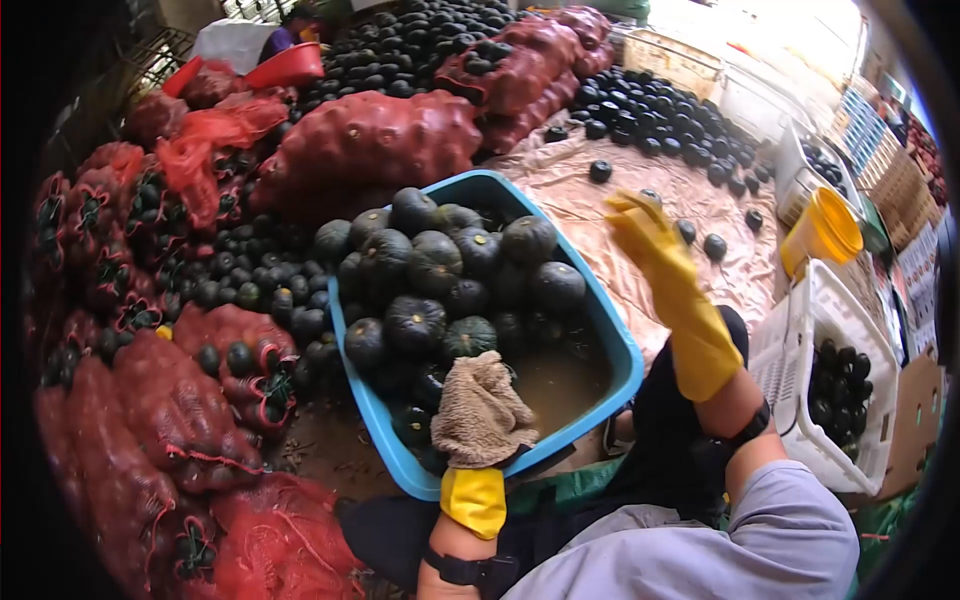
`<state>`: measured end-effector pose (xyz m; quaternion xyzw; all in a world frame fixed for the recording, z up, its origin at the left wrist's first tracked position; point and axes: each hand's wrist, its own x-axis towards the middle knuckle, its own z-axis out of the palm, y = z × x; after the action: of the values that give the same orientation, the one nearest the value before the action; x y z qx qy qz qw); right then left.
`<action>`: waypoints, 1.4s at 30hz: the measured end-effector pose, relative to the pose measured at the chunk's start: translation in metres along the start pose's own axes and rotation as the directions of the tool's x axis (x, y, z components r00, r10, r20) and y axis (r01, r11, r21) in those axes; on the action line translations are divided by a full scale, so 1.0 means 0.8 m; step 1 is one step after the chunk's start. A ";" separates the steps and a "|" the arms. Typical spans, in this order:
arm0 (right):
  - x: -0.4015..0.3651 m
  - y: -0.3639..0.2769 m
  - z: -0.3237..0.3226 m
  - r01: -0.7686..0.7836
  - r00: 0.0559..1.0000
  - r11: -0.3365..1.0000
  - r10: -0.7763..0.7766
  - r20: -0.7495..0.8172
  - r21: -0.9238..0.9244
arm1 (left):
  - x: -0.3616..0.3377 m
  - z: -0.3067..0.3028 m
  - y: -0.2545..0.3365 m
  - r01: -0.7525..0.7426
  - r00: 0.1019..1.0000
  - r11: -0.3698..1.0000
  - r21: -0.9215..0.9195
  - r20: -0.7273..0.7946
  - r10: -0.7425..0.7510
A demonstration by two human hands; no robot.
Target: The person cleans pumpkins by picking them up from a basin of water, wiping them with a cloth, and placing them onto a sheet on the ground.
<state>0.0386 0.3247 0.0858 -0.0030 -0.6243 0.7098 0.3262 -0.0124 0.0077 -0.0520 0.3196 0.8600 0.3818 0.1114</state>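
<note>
though brown cloth (483, 405) hides whether the left grip (473, 500) is closed, the right grip (645, 238) is unfurled; pumpkins (434, 262) beyond the left look heavy, hard, slippery, best cupped underneath.

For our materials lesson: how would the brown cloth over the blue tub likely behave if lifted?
The brown cloth would probably flop, given its creases. It may feel heavy if soaked, with murky water beside it. Its nubbly texture should resist slipping.
</note>
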 end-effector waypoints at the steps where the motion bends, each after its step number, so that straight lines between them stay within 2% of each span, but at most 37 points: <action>1: 0.008 0.006 0.065 -0.212 0.975 0.975 0.215 0.051 -0.063 | -0.005 0.001 -0.006 -0.083 0.996 0.972 0.220 0.056 0.072; 2: 0.015 0.037 0.106 -0.102 0.983 0.907 0.154 0.096 -0.408 | -0.008 -0.004 -0.003 -0.117 0.991 0.936 0.332 0.095 0.090; 3: 0.032 0.049 0.151 -0.125 0.942 0.844 0.266 0.203 -0.522 | -0.006 -0.013 0.007 -0.151 0.985 0.887 0.437 0.147 0.095; 4: 0.046 0.117 0.175 0.283 0.931 0.765 -0.074 0.358 -0.578 | -0.002 -0.023 0.018 -0.199 0.974 0.803 0.562 0.206 0.097; 5: 0.051 0.143 0.208 0.253 0.929 0.702 0.014 0.369 -0.666 | 0.000 -0.032 0.027 -0.241 0.961 0.745 0.622 0.263 0.092; 6: 0.059 0.191 0.229 0.323 0.905 0.640 0.008 0.426 -0.697 | -0.001 -0.028 0.021 -0.113 0.981 0.927 0.358 0.187 0.047; 7: 0.064 0.205 0.239 0.360 0.905 0.555 -0.013 0.425 -0.750 | 0.000 -0.012 0.005 0.102 0.992 0.905 -0.414 0.104 -0.064; 8: 0.065 0.214 0.248 0.385 0.907 0.465 -0.031 0.420 -0.797 | 0.001 0.000 -0.002 0.155 0.987 0.653 -0.741 0.088 -0.134; 9: 0.074 0.212 0.242 0.349 0.904 0.537 0.023 0.427 -0.768 | 0.000 0.001 -0.008 0.156 0.985 0.582 -0.798 0.085 -0.148; 10: 0.082 0.202 0.234 0.410 0.880 0.541 -0.024 0.474 -0.735 | -0.001 0.003 -0.011 0.114 0.993 0.680 -0.724 0.060 -0.102; 11: 0.086 0.190 0.223 0.111 0.929 0.771 0.144 0.341 -0.627 | -0.003 0.005 -0.014 0.065 0.998 0.766 -0.640 0.035 -0.056; 12: 0.086 0.178 0.208 -0.216 0.909 0.876 0.342 0.240 -0.431 | -0.005 -0.013 0.002 0.054 0.998 0.925 -0.376 0.052 -0.037; 14: 0.069 0.170 0.139 -0.183 0.882 0.863 0.355 0.309 -0.470 | 0.005 -0.022 0.009 0.160 0.987 0.877 -0.453 0.044 -0.158; 15: 0.056 0.154 0.113 -0.151 0.859 0.846 0.368 0.356 -0.511 | 0.013 -0.012 0.009 0.240 0.954 0.597 -0.765 0.071 -0.292; 16: 0.025 0.139 0.092 -0.102 0.810 0.802 0.411 0.419 -0.589 | 0.019 -0.001 0.013 0.259 0.902 0.206 -0.944 0.160 -0.400; 17: 0.000 0.110 0.095 -0.183 0.799 0.727 0.502 0.331 -0.662 | 0.014 -0.011 0.027 0.257 0.944 0.599 -0.758 0.063 -0.325; 18: -0.023 0.092 0.102 -0.267 0.780 0.644 0.581 0.232 -0.717 | 0.010 -0.021 0.041 0.207 0.969 0.879 -0.430 -0.036 -0.245; 19: -0.042 0.105 0.099 -0.239 0.757 0.700 0.568 0.322 -0.673 | 0.011 -0.019 0.038 0.226 0.971 0.946 -0.232 -0.027 -0.239; 20: -0.058 0.119 0.098 -0.209 0.731 0.754 0.543 0.413 -0.622 | 0.010 -0.019 0.042 0.289 0.956 0.947 -0.139 -0.002 -0.293; 22: -0.092 0.145 0.110 -0.174 0.782 0.652 0.547 0.298 -0.738 | 0.008 -0.026 0.061 0.394 0.916 0.917 0.059 0.048 -0.397; 24: -0.088 0.131 0.111 -0.399 0.675 0.580 0.710 0.201 -0.710 | 0.004 -0.013 0.040 0.291 0.943 0.924 0.248 0.086 -0.320; 25: -0.082 0.117 0.110 -0.325 0.644 0.512 0.736 0.210 -0.795 | 0.004 -0.007 0.025 0.233 0.953 0.912 0.338 0.108 -0.283; 26: -0.074 0.097 0.107 -0.243 0.556 0.468 0.785 0.273 -0.850 | 0.002 -0.002 0.011 0.171 0.959 0.890 0.422 0.136 -0.249; 27: -0.080 0.106 0.096 -0.096 0.536 0.441 0.778 0.327 -0.892 | 0.001 0.003 0.002 0.106 0.962 0.861 0.497 0.168 -0.216; 28: -0.090 0.127 0.080 0.056 0.510 0.407 0.774 0.376 -0.912 | 0.000 -0.003 0.011 0.107 0.977 0.908 0.405 0.124 -0.171; 29: -0.103 0.170 0.054 0.142 0.483 0.468 0.737 0.473 -0.872 | -0.001 -0.009 0.021 0.095 0.989 0.946 0.310 0.079 -0.125; 30: -0.106 0.168 0.052 0.127 0.426 0.457 0.776 0.465 -0.880 | -0.001 -0.016 0.031 0.070 0.996 0.974 0.215 0.034 -0.079; 32: -0.108 0.161 0.056 0.102 0.306 0.435 0.842 0.444 -0.895 | -0.001 -0.029 0.057 0.201 0.978 0.979 -0.045 0.065 -0.198; 33: -0.118 0.174 0.056 0.229 0.348 0.413 0.811 0.470 -0.882 | -0.001 -0.027 0.057 0.169 0.985 0.986 0.005 0.037 -0.169; 35: -0.121 0.163 0.094 0.345 0.219 0.312 0.890 0.399 -0.885 | -0.002 -0.021 0.055 0.101 0.995 0.989 0.110 -0.009 -0.101; 36: -0.123 0.159 0.105 0.404 0.158 0.266 0.922 0.353 -0.875 | -0.002 -0.006 0.031 0.148 0.989 0.914 -0.379 0.077 -0.128; 37: -0.137 0.191 0.097 0.402 0.130 0.290 0.921 0.368 -0.869 | -0.002 0.008 0.006 0.209 0.975 0.358 -0.910 0.163 -0.154; 38: -0.136 0.189 0.093 0.256 0.138 0.310 0.926 0.352 -0.916 | -0.002 0.022 -0.018 0.225 0.952 -0.135 -0.965 0.247 -0.178; 39: -0.126 0.183 0.091 0.106 0.144 0.324 0.931 0.337 -0.940 | -0.001 0.007 -0.003 0.277 0.918 -0.227 -0.934 0.326 -0.224; 40: -0.118 0.176 0.087 -0.046 0.148 0.331 0.935 0.321 -0.943 | 0.002 -0.006 0.018 0.346 0.901 -0.024 -0.938 0.339 -0.270; 41: -0.117 0.167 0.075 -0.480 0.115 0.265 0.964 0.240 -0.836 | 0.006 -0.020 0.038 0.418 0.881 0.172 -0.892 0.352 -0.316; 42: -0.114 0.151 0.075 -0.558 0.143 0.259 0.966 0.217 -0.788 | 0.008 -0.009 0.020 0.383 0.906 0.287 -0.878 0.296 -0.303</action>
<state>0.0299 0.2280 -0.0448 -0.1698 -0.7541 0.5039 -0.3853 -0.0127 0.0156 -0.0350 0.0234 0.5408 0.7500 0.3800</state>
